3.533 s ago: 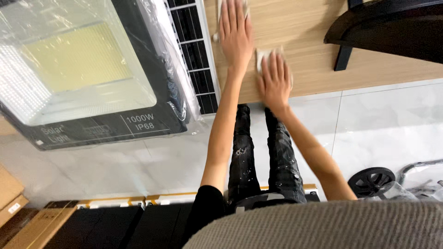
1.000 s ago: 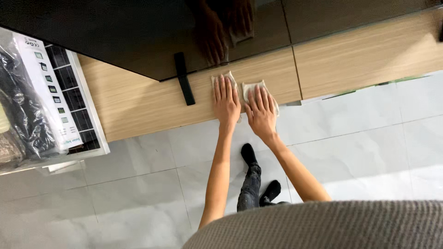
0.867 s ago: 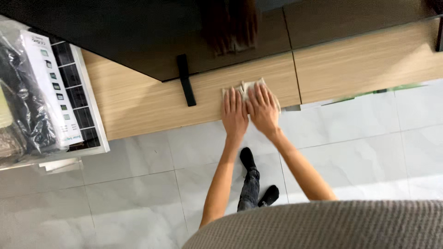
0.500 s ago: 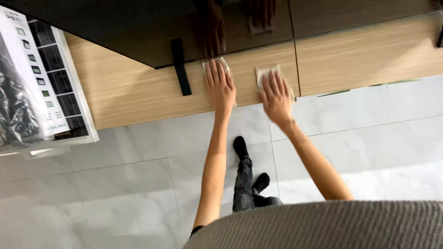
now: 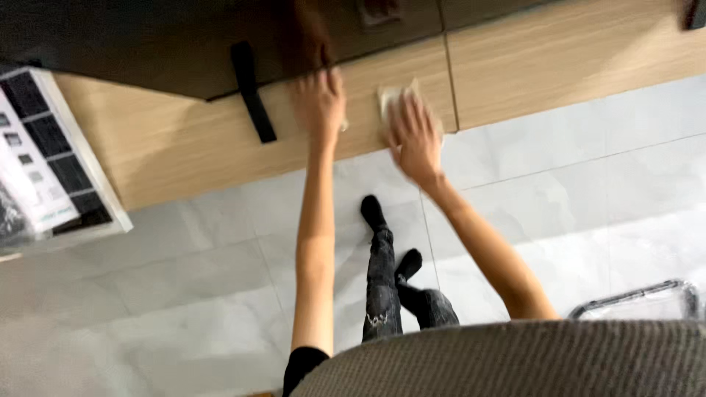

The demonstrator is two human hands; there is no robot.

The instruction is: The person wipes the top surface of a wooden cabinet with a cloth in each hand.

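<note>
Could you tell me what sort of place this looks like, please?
Probably a shop or showroom, though I can't be sure. Both hands, left hand and right hand, press pale cloths against a wooden counter front above a glossy tiled floor, with a boxed, wrapped panel product standing alongside.

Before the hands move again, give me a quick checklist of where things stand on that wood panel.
1. Right hand on the pale cloth: ok, palm pressed flat over it, though blurred.
2. Left hand on the wood panel: ok, flat against it; a pale bit shows at its edge, cannot tell what.
3. Hands apart: ok, a gap of bare wood between them.
4. Black handle out of the way: ok, it lies left of the left hand, not touching.
5. Seam in the panel: ok, just right of the cloth.
6. Panel clean: cannot tell, the picture is too blurred.
</note>
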